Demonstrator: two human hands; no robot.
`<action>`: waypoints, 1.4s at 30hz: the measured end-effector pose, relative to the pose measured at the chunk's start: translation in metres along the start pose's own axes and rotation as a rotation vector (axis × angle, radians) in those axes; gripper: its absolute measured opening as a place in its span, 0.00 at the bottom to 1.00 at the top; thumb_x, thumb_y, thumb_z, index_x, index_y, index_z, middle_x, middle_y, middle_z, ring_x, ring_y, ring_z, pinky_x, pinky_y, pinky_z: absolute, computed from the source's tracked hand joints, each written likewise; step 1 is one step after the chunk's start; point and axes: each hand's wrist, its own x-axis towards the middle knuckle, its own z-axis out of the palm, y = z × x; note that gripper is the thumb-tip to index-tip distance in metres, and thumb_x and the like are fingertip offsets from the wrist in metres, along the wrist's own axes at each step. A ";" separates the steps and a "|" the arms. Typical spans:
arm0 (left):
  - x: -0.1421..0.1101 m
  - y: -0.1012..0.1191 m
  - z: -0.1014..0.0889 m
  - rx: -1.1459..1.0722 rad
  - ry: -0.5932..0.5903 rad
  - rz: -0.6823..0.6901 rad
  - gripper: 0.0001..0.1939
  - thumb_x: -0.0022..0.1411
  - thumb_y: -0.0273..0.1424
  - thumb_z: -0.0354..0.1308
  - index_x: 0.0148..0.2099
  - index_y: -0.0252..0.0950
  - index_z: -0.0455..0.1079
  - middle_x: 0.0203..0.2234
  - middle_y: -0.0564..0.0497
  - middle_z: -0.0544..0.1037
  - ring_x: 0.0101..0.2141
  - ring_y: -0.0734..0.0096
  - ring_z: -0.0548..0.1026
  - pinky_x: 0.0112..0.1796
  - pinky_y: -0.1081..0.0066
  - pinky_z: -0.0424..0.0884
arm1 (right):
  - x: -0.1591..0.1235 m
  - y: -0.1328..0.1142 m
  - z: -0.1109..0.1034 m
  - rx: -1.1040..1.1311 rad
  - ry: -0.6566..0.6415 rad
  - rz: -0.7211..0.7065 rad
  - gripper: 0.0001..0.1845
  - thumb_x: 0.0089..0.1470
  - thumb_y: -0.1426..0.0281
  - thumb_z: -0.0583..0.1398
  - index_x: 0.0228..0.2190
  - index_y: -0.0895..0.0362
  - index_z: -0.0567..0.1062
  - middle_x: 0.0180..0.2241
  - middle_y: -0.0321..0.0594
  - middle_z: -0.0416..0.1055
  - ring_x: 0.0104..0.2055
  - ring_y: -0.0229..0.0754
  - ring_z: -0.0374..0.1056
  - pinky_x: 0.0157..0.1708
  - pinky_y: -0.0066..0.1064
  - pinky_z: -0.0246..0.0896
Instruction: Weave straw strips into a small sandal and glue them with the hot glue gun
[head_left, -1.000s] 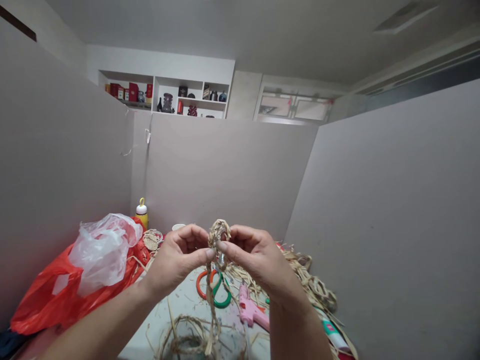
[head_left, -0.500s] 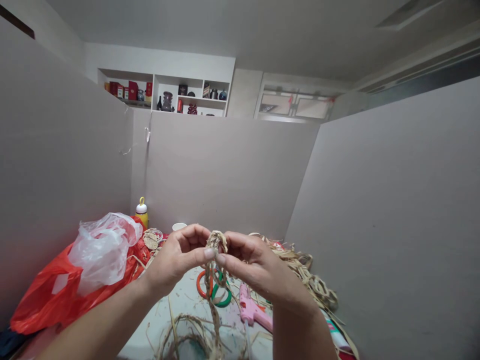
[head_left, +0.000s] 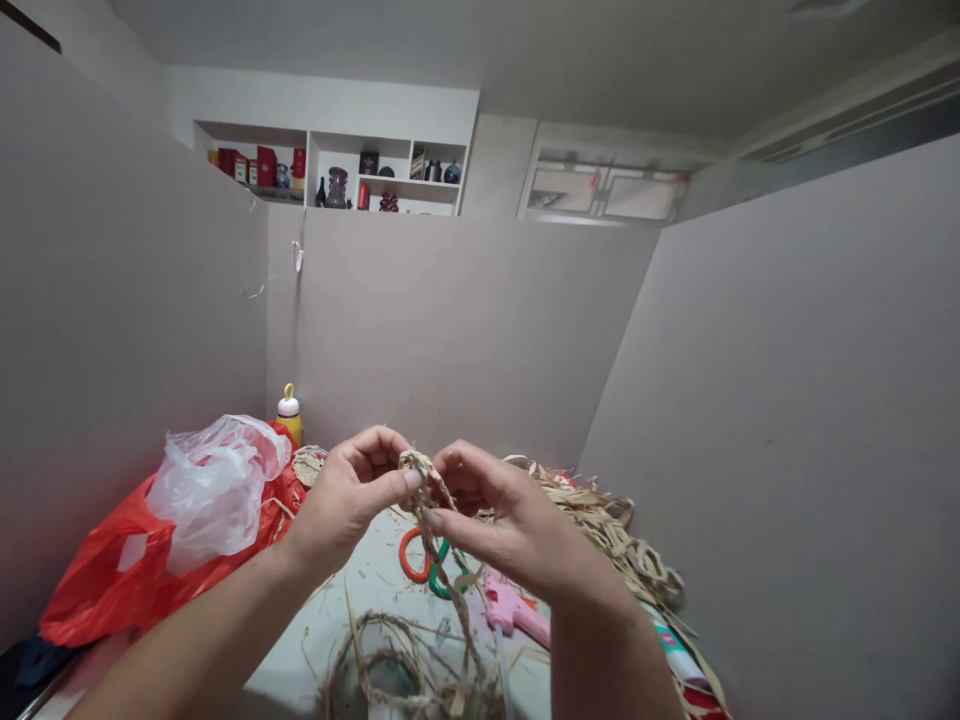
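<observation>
Above the middle of the desk, the braided cord is held up between two bare hands, its top end bent into a small loop and its tail hanging toward the coil of similar braid below. The left hand pinches the loop, thumb pressed on its near face and fingers curled behind. The right hand sets its thumb against the cord just under the loop, with fingers partly bent beyond; how firmly they grip, I cannot tell. By my reading, the step in hand is shaping the loop. The next move seems to call for a firm left pinch while the right fingers guide the hanging length. Scissors and a pink glue gun lie below, near the tail.
</observation>
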 end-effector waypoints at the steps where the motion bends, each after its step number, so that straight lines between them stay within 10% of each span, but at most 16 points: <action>1: 0.000 0.001 0.000 -0.010 0.006 0.008 0.08 0.54 0.26 0.67 0.35 0.35 0.69 0.27 0.54 0.77 0.29 0.76 0.73 0.33 0.75 0.69 | 0.000 0.001 0.000 0.023 0.019 0.007 0.06 0.54 0.73 0.61 0.33 0.54 0.66 0.24 0.30 0.64 0.25 0.34 0.57 0.24 0.28 0.53; 21: -0.001 0.009 -0.005 0.126 0.096 0.030 0.07 0.54 0.32 0.67 0.37 0.35 0.78 0.20 0.55 0.72 0.19 0.80 0.65 0.20 0.79 0.63 | -0.005 -0.001 0.000 -0.061 0.133 -0.081 0.08 0.57 0.71 0.62 0.41 0.54 0.75 0.23 0.32 0.71 0.25 0.36 0.64 0.26 0.30 0.61; 42: -0.009 0.020 -0.005 0.113 -0.092 -0.063 0.07 0.53 0.28 0.69 0.30 0.33 0.73 0.20 0.54 0.75 0.20 0.81 0.70 0.22 0.80 0.69 | -0.015 -0.008 -0.002 -0.225 0.174 -0.281 0.10 0.58 0.73 0.63 0.40 0.50 0.82 0.30 0.37 0.81 0.28 0.37 0.74 0.28 0.29 0.66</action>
